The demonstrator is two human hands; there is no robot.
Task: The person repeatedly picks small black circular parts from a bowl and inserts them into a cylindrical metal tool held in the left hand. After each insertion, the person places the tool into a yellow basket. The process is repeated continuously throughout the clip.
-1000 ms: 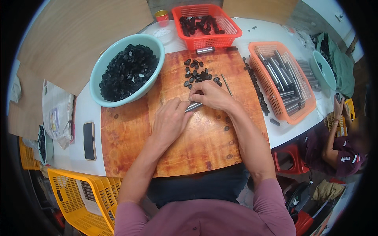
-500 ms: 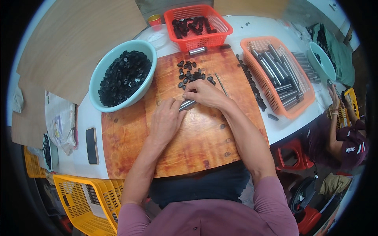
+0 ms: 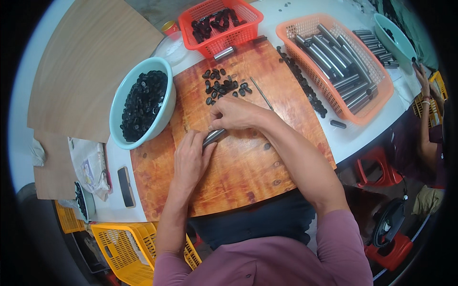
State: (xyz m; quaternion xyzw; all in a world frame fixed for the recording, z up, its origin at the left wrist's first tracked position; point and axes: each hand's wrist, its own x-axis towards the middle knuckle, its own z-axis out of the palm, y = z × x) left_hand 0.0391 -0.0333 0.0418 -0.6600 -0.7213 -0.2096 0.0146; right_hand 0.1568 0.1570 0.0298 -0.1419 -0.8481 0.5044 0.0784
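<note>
My left hand is closed around a short shiny metal tube, which it holds at a slant over the wooden board. At the tube's upper end, the fingers of my right hand are pinched together. Whatever they hold, if anything, is hidden behind the hand. Just beyond lie several small black oval pieces in a loose cluster. A thin metal rod rests on the board to the right of them.
A light-blue basin of black pieces stands at left. Behind are a red basket and another metal tube. An orange basket of metal tubes is at right, beside a row of black pieces. A co-worker's hand shows far right.
The whole view has shifted and tilted slightly. My hands stay together at the tube, and more of the tube's length shows between them now.
</note>
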